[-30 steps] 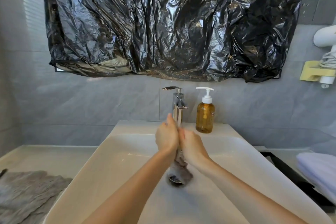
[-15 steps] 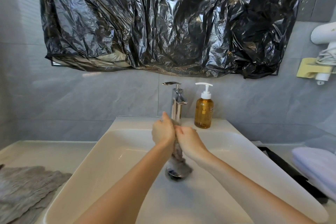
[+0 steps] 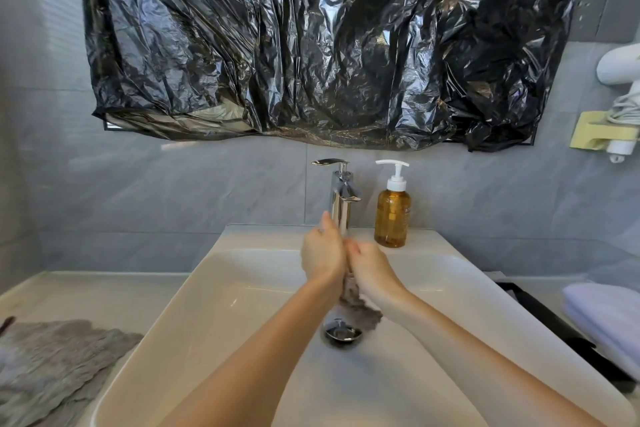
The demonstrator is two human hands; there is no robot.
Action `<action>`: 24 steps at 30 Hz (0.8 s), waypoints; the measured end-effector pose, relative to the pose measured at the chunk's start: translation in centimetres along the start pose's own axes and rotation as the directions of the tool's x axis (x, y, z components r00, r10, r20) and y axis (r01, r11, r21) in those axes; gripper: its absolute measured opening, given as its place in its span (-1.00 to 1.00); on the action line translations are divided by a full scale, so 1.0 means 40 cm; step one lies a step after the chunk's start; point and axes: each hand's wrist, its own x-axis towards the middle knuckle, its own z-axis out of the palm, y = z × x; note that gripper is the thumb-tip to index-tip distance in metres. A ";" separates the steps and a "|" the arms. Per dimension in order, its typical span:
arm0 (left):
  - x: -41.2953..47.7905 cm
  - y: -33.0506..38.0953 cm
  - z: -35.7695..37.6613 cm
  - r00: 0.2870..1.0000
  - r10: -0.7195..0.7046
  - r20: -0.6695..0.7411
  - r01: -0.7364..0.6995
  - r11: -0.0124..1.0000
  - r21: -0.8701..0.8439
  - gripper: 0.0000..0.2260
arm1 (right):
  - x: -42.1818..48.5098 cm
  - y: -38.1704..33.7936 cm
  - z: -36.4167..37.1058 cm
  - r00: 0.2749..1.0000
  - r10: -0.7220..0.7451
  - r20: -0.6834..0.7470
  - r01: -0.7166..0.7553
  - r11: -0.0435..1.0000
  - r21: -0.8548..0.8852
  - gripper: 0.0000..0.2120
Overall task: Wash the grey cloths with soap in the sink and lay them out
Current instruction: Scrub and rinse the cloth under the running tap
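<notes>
Step in hand, by my reading: rubbing or wringing one bunched grey cloth [image 3: 360, 308] over the white ceramic sink [image 3: 207, 305], below the tall chrome tap [image 3: 341, 198]. Left hand [image 3: 322, 253] and right hand [image 3: 372, 265] are pressed together palm to palm, both clamped on the cloth's upper end; its loose tail hangs down between the wrists, just above the round chrome drain plug [image 3: 343, 332]. Left thumb points up beside the tap body. Right fingers are blurred, so their exact curl is not readable. Both forearms reach straight in from the near edge and meet over the middle of the basin. Whether water is running cannot be told. The amber plastic soap bottle with white pump [image 3: 393, 218] stands on the sink's back ledge, just right of the tap, untouched. A second grey cloth [image 3: 52, 364] lies spread on the pale worktop [image 3: 69, 288] to the left. Next move likely calls for squeezing this one out, then opening it flat beside the other
</notes>
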 end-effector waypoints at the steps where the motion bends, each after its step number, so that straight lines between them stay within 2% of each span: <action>1: 0.015 -0.004 -0.008 1.000 -0.016 -0.012 0.016 1.000 -0.019 -0.56 | -0.010 0.002 0.006 0.999 -0.022 0.036 0.023 1.000 -0.021 -0.63; 3: 0.016 -0.014 -0.008 1.000 -0.015 -0.010 0.014 1.000 -0.020 -0.57 | -0.009 -0.003 0.007 0.999 -0.014 0.050 0.014 1.000 0.012 -0.62; 6: -0.026 -0.006 0.010 0.999 0.033 0.028 -0.032 0.999 -0.020 -0.59 | 0.009 -0.006 0.006 0.999 0.019 -0.046 -0.017 0.999 0.050 -0.62; 9: 0.001 -0.007 -0.006 1.000 0.008 -0.017 -0.009 0.998 -0.066 -0.60 | -0.015 -0.004 0.008 0.999 -0.016 0.050 0.016 1.000 0.010 -0.64; 11: 0.009 -0.018 -0.009 0.999 0.016 0.039 -0.012 0.994 -0.107 -0.59 | -0.014 -0.009 -0.006 0.996 0.026 0.081 -0.030 0.998 0.053 -0.63; 13: -0.002 -0.010 0.005 0.974 0.055 0.219 -0.009 0.979 -0.206 -0.59 | 0.014 -0.003 -0.025 0.997 0.018 -0.070 -0.017 1.000 0.016 -0.58; 14: -0.007 0.000 0.008 0.945 0.068 0.321 0.007 0.974 -0.229 -0.60 | 0.030 0.006 -0.035 0.986 -0.004 -0.169 -0.009 0.997 -0.081 -0.56; 16: 0.001 0.023 -0.001 0.886 0.050 0.461 0.056 0.975 -0.214 -0.63 | 0.037 0.021 -0.060 0.941 -0.067 -0.332 -0.024 0.965 -0.262 -0.57; 17: 0.015 0.024 -0.010 0.864 0.031 0.502 0.086 0.974 -0.208 -0.68 | 0.036 0.029 -0.072 0.925 -0.082 -0.371 -0.023 0.963 -0.270 -0.60; 18: 0.028 0.022 -0.018 0.846 0.022 0.533 0.105 0.973 -0.207 -0.73 | 0.037 0.034 -0.085 0.930 -0.058 -0.362 -0.018 0.979 -0.204 -0.64; 20: 0.044 0.013 -0.031 0.823 0.010 0.568 0.128 0.971 -0.202 -0.77 | 0.048 0.037 -0.102 0.962 0.070 -0.266 -0.049 0.995 0.085 -0.63; 22: 0.050 0.009 -0.037 0.804 -0.011 0.594 0.160 0.967 -0.198 -0.67 | 0.049 0.032 -0.101 0.978 0.184 -0.098 -0.147 0.941 0.307 -0.34; 23: 0.050 0.012 -0.041 0.802 -0.009 0.598 0.162 0.966 -0.203 -0.64 | 0.053 0.037 -0.097 0.979 0.199 -0.043 -0.175 0.931 0.320 -0.18; 24: 0.049 0.014 -0.047 0.805 0.004 0.593 0.146 0.968 -0.204 -0.65 | 0.053 0.041 -0.093 0.983 0.183 -0.004 -0.173 0.936 0.307 -0.14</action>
